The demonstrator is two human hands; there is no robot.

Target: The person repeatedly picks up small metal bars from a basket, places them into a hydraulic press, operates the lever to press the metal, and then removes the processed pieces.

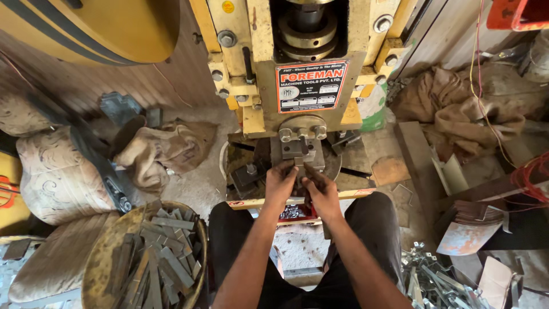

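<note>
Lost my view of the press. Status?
Left hand and right hand together at the die, fingers closed on a small part, unclear. Ram raised.

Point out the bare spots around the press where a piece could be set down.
Bare floor lies between the brown cloth and the press base. Crowded: the die area under both hands, left hand and right hand, the strip-filled basket, and the scrap pile.

One nameplate, two small stickers, one sack on and around the yellow press

A rectangular plate (311, 85) — red border, white lettering on top, dark panel below — sits on the front of the press head, tilted slightly. A small round yellow sticker (228, 7) sits on the upper left column. A thin strip label (237, 203), white with red, lies on the yellow front edge — lower left. A white-and-green sack (373, 109) stands behind the press, right.
</note>
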